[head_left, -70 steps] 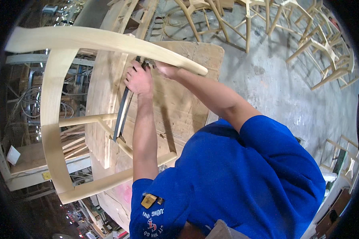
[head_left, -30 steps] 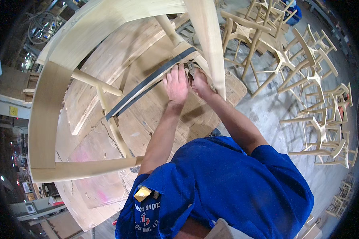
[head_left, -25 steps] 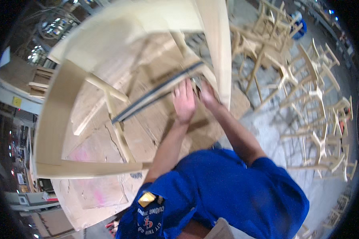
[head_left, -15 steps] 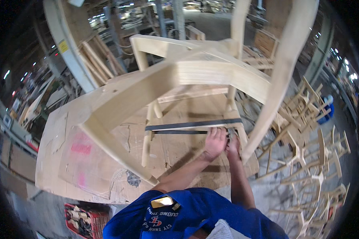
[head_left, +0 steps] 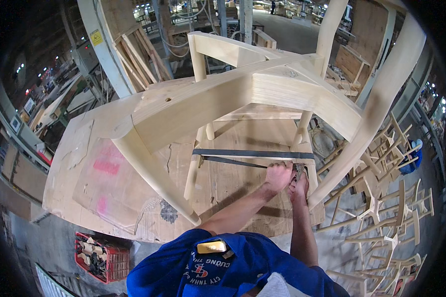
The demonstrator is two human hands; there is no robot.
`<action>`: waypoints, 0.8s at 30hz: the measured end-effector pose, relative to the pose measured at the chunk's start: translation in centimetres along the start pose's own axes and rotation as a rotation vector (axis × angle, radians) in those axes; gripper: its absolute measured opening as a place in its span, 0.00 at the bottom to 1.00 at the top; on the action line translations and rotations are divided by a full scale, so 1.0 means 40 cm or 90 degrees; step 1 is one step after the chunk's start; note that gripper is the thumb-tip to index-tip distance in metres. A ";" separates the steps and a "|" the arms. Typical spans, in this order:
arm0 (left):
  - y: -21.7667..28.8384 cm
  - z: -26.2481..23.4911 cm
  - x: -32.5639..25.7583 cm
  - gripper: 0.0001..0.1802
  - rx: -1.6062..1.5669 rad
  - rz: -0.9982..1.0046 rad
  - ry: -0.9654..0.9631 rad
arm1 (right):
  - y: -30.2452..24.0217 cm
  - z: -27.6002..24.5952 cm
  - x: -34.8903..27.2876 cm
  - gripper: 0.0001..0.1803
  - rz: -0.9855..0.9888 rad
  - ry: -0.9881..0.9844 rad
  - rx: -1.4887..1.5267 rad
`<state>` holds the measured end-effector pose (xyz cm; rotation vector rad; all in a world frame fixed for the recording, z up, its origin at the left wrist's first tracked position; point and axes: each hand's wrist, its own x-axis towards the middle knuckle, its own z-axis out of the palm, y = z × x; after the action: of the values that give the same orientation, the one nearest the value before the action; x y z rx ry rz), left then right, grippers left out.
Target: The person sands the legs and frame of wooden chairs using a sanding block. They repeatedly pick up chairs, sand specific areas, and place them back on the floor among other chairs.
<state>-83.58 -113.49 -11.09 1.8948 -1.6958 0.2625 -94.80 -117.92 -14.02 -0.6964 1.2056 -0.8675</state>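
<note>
A pale unfinished wooden chair frame [head_left: 203, 106] stands on the cardboard-covered bench. A dark strap [head_left: 243, 153] runs round its lower legs, along a light wooden rail. At the strap's right end sits a metal ratchet buckle [head_left: 298, 171]. My right hand [head_left: 299, 188] is closed round this buckle, beside the chair's right leg. Close against it, my left hand [head_left: 278, 176] has curled fingers gripping the lower run of the strap, which slants down toward it from the left leg. My fingers partly hide the buckle and the strap end.
Cardboard with pink marks [head_left: 106, 167] covers the bench. Several wooden chair frames [head_left: 381, 208] crowd the floor at right. A red crate [head_left: 116, 265] of wood offcuts stands at lower left. Boards [head_left: 141, 57] lean by a grey post [head_left: 106, 49] at the back.
My left hand's fingers, stretched over the strap before, have curled in, and the lower strap run now slants more. The whole view has shifted, with the chair appearing farther right.
</note>
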 end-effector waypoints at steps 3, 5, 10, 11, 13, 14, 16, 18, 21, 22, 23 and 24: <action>-0.003 0.004 0.000 0.19 0.017 -0.028 -0.028 | 0.004 -0.002 0.006 0.22 -0.005 -0.058 -0.006; -0.004 0.004 0.012 0.19 0.038 -0.050 -0.044 | 0.013 -0.013 0.035 0.21 0.020 -0.016 0.012; -0.033 0.025 0.023 0.24 0.010 -0.025 -0.046 | 0.011 0.006 0.028 0.21 0.036 0.015 0.018; -0.034 0.028 0.025 0.23 0.003 -0.029 -0.048 | 0.013 0.005 0.035 0.22 0.043 0.014 0.029; -0.034 0.028 0.027 0.23 -0.003 -0.020 -0.072 | 0.016 0.005 0.036 0.23 0.039 0.019 0.050; -0.034 0.023 0.029 0.23 -0.006 -0.017 -0.081 | 0.019 0.011 0.032 0.24 0.028 0.026 0.061; -0.039 0.022 0.028 0.23 -0.007 -0.001 -0.053 | 0.031 0.016 0.031 0.24 -0.005 0.020 0.079; -0.043 0.024 0.027 0.23 -0.011 0.010 -0.050 | 0.055 0.013 0.035 0.24 -0.050 -0.006 0.092; -0.037 0.028 0.020 0.23 -0.022 0.026 -0.078 | 0.094 -0.008 0.074 0.23 -0.158 -0.060 0.102; -0.046 0.026 0.026 0.22 -0.018 0.032 -0.076 | 0.093 -0.002 0.075 0.23 -0.214 -0.097 0.103; -0.051 0.025 0.031 0.22 -0.014 0.037 -0.074 | 0.098 -0.002 0.069 0.23 -0.191 -0.042 0.094; -0.052 0.023 0.026 0.23 -0.016 0.039 -0.082 | 0.108 0.000 0.060 0.23 -0.167 0.013 0.085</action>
<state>-81.63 -114.79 -11.90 1.8786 -1.8359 0.1458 -93.68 -117.79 -18.81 -0.7492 1.0781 -1.1653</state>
